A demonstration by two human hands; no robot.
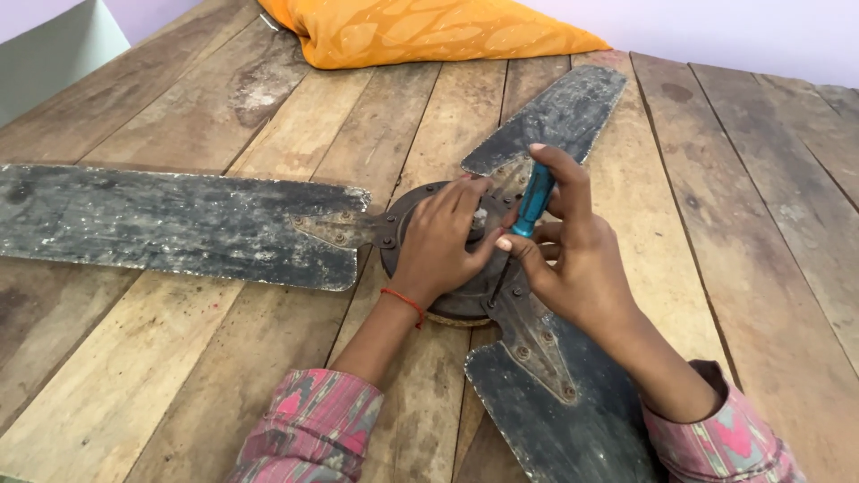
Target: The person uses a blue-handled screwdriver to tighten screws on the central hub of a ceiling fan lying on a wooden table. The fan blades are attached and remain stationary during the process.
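Note:
An old ceiling fan lies flat on a wooden plank table, its round dark motor hub (407, 207) in the middle. My left hand (440, 237) rests palm-down on the hub, covering its centre. My right hand (568, 255) grips a screwdriver with a teal handle (535, 199), tilted, its shaft pointing down to the hub's near-right rim by the blade bracket (537, 344). Three worn dark blades spread out: a long one to the left (170, 224), one to the far right (559, 112), one toward me (564, 420).
An orange patterned cushion (420, 31) lies at the table's far edge. The table (224, 358) is made of rough, stained planks with gaps between them. A pale wall stands behind. A red thread band circles my left wrist.

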